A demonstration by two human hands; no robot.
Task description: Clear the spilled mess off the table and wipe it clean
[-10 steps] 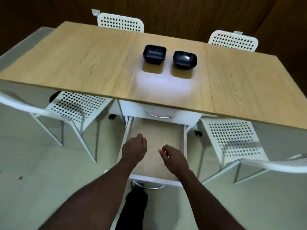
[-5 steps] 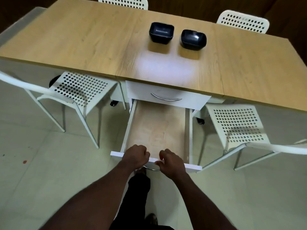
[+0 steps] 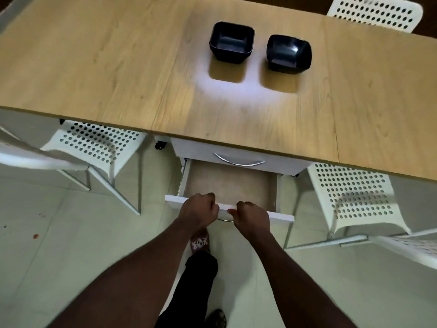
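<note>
Under the near edge of the table, the lower drawer stands partly open. The left hand and the right hand each curl over the top edge of its white front, on either side of the metal handle. The drawer bottom that shows holds no cloth. To move it well, I think both hands should press equally, so it does not go crooked under the upper drawer. On the table middle stand two black bowls. I see no clear spill, only a pale shine.
</note>
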